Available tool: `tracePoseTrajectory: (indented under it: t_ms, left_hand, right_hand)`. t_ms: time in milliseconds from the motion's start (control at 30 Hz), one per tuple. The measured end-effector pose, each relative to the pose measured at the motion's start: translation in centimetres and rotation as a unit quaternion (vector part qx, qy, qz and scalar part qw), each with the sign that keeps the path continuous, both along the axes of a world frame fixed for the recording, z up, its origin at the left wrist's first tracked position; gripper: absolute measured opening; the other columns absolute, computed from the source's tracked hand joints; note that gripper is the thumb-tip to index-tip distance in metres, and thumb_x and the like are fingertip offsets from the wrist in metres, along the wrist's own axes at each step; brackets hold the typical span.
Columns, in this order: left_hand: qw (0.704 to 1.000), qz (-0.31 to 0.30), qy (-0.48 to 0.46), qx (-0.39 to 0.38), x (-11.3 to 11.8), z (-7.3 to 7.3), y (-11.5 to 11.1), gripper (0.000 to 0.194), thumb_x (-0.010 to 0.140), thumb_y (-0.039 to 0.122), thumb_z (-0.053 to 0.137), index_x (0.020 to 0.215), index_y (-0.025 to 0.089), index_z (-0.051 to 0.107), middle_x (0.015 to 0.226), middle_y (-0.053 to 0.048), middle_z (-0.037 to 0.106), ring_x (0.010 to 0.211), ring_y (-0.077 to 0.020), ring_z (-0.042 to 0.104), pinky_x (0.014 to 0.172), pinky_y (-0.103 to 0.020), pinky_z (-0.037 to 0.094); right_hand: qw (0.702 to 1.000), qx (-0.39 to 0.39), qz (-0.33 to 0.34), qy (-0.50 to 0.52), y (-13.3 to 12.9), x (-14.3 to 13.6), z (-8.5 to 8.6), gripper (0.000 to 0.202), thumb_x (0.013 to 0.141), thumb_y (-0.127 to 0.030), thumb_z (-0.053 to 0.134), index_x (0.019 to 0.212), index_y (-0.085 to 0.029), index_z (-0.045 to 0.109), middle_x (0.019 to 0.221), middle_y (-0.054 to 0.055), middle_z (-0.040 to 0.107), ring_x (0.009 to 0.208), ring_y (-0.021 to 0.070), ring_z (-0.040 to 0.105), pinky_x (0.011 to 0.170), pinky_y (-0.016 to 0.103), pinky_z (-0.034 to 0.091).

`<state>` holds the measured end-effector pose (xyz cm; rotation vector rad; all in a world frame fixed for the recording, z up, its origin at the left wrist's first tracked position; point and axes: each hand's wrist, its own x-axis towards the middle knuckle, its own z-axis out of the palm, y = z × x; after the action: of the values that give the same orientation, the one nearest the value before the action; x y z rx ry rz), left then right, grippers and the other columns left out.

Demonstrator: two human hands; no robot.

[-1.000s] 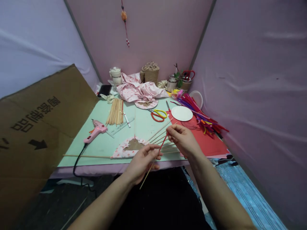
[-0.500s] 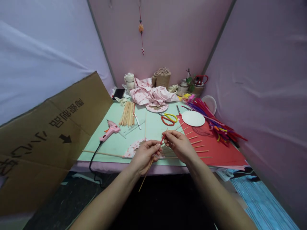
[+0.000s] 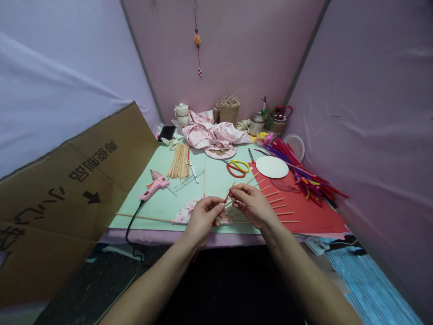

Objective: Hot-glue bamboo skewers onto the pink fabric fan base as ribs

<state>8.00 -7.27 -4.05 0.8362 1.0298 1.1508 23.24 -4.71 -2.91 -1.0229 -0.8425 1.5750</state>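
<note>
My left hand (image 3: 205,217) is closed on a thin wooden skewer, whose pale tip (image 3: 233,184) shows above the fingers. A narrow red strip (image 3: 228,196), its material too small to tell, lies along the skewer near that tip. The thumb and fingertips of my right hand (image 3: 251,203) pinch the red strip close to the left fingers. Under both hands, several wooden skewers (image 3: 276,201) fan out from a half-round piece of pink-patterned fabric (image 3: 185,212), partly hidden by my hands.
Left of my hands lie a pink glue gun (image 3: 154,185), a bundle of skewers (image 3: 179,162) and a clear ruler (image 3: 187,180). Beyond are scissors (image 3: 237,169), a white oval (image 3: 272,167) and crumpled fabric (image 3: 216,133). Pipe cleaners (image 3: 301,167) and red sheets (image 3: 314,216) lie right; cardboard (image 3: 74,194) stands left.
The skewer's lower end, which stuck out below my left hand, is now mostly hidden behind the wrist. Both hands stay close together, with fingers shifted slightly on the red strip.
</note>
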Motion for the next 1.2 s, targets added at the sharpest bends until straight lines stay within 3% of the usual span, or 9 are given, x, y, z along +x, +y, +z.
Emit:
tracePoseTrajectory:
  t_ms: [300, 667, 833, 1033, 1200]
  left_hand:
    - [0.999, 0.001, 0.035, 0.034, -0.2, -0.8, -0.1, 0.036, 0.061, 0.041, 0.088, 0.079, 0.013, 0.073, 0.058, 0.003, 0.064, 0.049, -0.0079, 0.053, 0.039, -0.015, 0.042]
    - [1.000, -0.010, -0.007, -0.002, 0.4, 0.2, -0.6, 0.044, 0.057, 0.048, 0.089, 0.078, 0.014, 0.070, 0.058, 0.002, 0.065, 0.048, -0.0081, 0.054, 0.039, -0.016, 0.042]
    - [1.000, 0.001, 0.009, 0.012, 0.3, -0.1, -0.3, 0.042, 0.059, 0.047, 0.088, 0.079, 0.014, 0.070, 0.059, 0.001, 0.065, 0.048, -0.0088, 0.055, 0.040, -0.017, 0.041]
    - [0.997, 0.010, 0.052, 0.053, 0.2, -0.3, -0.2, 0.032, 0.066, 0.041, 0.082, 0.079, 0.015, 0.071, 0.061, 0.001, 0.066, 0.045, -0.0086, 0.051, 0.043, -0.021, 0.040]
    - [0.991, 0.038, 0.093, 0.091, 0.2, -0.2, -0.2, 0.023, 0.065, 0.033, 0.083, 0.075, 0.016, 0.072, 0.059, 0.004, 0.062, 0.048, -0.0088, 0.048, 0.048, -0.022, 0.038]
  right_hand:
    - [1.000, 0.006, 0.014, 0.001, 0.0, -0.3, -0.4, 0.026, 0.062, -0.033, 0.080, 0.065, -0.018, 0.059, 0.056, -0.006, 0.051, 0.050, 0.0064, 0.041, 0.051, 0.023, 0.032]
    - [0.998, -0.020, 0.033, 0.039, -0.5, -0.4, 0.2, 0.035, 0.058, -0.040, 0.084, 0.069, -0.018, 0.059, 0.062, -0.004, 0.053, 0.055, 0.0070, 0.041, 0.051, 0.022, 0.035]
    - [1.000, -0.003, 0.017, 0.012, -0.5, -0.3, 0.4, 0.036, 0.061, -0.045, 0.083, 0.079, -0.017, 0.067, 0.074, 0.001, 0.062, 0.060, 0.0092, 0.050, 0.052, 0.023, 0.037]
    - [0.998, 0.047, -0.007, -0.042, -0.2, -0.1, -0.3, 0.034, 0.059, -0.046, 0.085, 0.066, -0.018, 0.067, 0.059, -0.002, 0.057, 0.054, 0.0088, 0.045, 0.053, 0.025, 0.034]
    - [0.995, 0.066, -0.014, -0.073, -0.1, -0.1, -0.8, 0.030, 0.063, -0.044, 0.083, 0.067, -0.018, 0.068, 0.057, -0.003, 0.056, 0.053, 0.0096, 0.045, 0.054, 0.026, 0.034]
